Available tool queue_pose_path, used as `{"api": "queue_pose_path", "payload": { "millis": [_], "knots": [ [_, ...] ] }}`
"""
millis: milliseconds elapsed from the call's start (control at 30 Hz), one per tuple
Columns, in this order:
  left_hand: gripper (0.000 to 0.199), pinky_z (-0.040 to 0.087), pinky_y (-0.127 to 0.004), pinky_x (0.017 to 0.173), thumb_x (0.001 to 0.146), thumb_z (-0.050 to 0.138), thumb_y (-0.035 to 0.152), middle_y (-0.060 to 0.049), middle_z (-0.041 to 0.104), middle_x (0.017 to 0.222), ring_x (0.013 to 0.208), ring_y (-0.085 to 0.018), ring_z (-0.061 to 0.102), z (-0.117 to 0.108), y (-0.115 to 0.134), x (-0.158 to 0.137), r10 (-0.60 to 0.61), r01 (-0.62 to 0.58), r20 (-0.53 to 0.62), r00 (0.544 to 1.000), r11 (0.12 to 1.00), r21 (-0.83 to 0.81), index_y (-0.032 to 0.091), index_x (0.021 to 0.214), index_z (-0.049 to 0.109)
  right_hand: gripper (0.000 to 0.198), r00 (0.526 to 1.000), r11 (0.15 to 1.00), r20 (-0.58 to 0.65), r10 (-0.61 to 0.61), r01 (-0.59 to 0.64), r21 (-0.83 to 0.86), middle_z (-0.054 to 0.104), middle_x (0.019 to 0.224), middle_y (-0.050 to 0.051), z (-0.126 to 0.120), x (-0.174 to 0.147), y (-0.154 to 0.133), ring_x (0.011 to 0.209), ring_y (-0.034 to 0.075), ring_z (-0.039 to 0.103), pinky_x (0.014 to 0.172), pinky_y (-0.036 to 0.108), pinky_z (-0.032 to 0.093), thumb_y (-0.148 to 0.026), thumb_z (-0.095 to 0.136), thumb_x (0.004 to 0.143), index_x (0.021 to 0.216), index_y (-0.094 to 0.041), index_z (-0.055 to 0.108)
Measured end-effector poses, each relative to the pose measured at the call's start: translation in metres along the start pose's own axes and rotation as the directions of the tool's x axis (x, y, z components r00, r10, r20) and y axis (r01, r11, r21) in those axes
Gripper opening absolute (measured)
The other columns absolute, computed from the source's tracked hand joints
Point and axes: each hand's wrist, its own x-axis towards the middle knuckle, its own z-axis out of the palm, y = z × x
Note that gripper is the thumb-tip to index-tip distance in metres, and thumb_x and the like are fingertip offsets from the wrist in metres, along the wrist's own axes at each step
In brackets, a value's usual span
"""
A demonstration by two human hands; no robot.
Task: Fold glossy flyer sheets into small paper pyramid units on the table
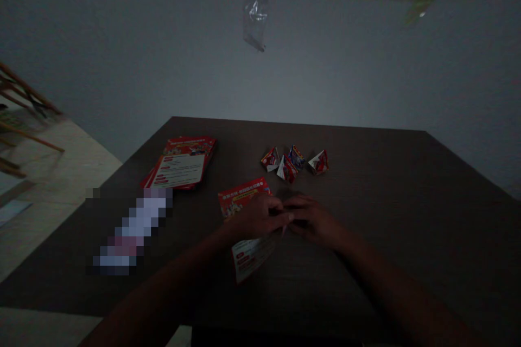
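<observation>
A red and white printed flyer (253, 261) lies on the dark table in front of me, its lower part bent up off the surface. My left hand (256, 218) rests across its middle, fingers closed on its right side. From the right, my right hand (315, 222) meets the left at that same edge, its fingers bent together around the paper. The fingertips of both hands touch or nearly touch, and they hide the pinched part of the flyer. Beyond the hands stand several small folded paper pieces (287, 168), red, white and blue.
A stack of similar flyers (181, 165) lies at the table's (386, 184) back left. Nearer me on the left is a pixelated long object (132, 230). A pale wall (345, 76) rises behind the table, with tape and plastic on it. Wooden furniture (28, 103) stands far left.
</observation>
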Motion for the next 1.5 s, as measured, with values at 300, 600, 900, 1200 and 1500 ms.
{"api": "queue_pose_path", "payload": {
  "millis": [300,600,900,1200,1500],
  "knots": [
    [0.036,0.03,-0.021,0.051,0.079,0.049,0.044,0.002,0.052,0.057,0.054,-0.01,0.046,-0.023,-0.028,0.014,-0.112,0.133,-0.367,0.924,0.991,0.033,0.013,0.063,0.058,0.019,0.948,0.81,0.154,0.279,-0.319,0.493,0.065,0.094,0.005,-0.029,-0.02,0.002,0.089,0.017,0.059,0.081,0.03,0.046,-0.033,0.054,0.086,0.091,-0.016,0.062],
    [0.043,0.031,-0.02,0.05,0.083,0.043,0.048,0.001,0.055,0.061,0.056,-0.01,0.046,-0.019,-0.021,0.008,-0.09,0.089,-0.198,0.976,0.996,-0.015,0.011,0.075,0.063,0.031,0.838,0.712,0.316,0.445,-0.545,0.444,0.058,0.07,0.0,-0.034,-0.024,0.01,0.06,0.009,0.049,0.056,0.021,0.04,-0.045,0.052,0.084,0.084,-0.014,0.06],
    [0.021,0.036,-0.021,0.059,0.074,0.059,0.03,-0.004,0.061,0.071,0.063,-0.011,0.051,-0.012,-0.025,0.012,0.148,-0.157,0.059,0.987,0.964,0.213,0.012,0.064,0.065,0.028,0.834,0.78,0.159,0.529,-0.551,0.296,0.064,0.068,0.002,-0.027,-0.022,0.017,0.06,0.014,0.058,0.053,0.024,0.042,-0.043,0.054,0.081,0.079,-0.016,0.062],
    [0.017,0.032,-0.023,0.057,0.074,0.058,0.03,-0.003,0.058,0.071,0.063,-0.012,0.049,-0.006,-0.02,0.01,0.053,-0.02,-0.069,0.996,0.91,0.413,0.015,0.068,0.063,0.042,0.687,0.692,-0.091,0.721,-0.721,0.038,0.063,0.058,0.004,-0.035,-0.02,0.017,0.048,0.014,0.055,0.041,0.024,0.034,-0.059,0.058,0.072,0.071,-0.017,0.066],
    [0.02,0.03,-0.024,0.055,0.073,0.057,0.032,-0.001,0.055,0.065,0.059,-0.011,0.047,-0.003,-0.02,0.008,0.032,0.005,-0.074,0.997,0.89,0.456,0.015,0.062,0.056,0.042,0.601,0.501,0.203,0.773,-0.775,0.385,0.06,0.051,0.0,-0.03,-0.02,0.009,0.039,0.009,0.051,0.034,0.019,0.037,-0.057,0.066,0.066,0.067,-0.017,0.055]
  ]
}}
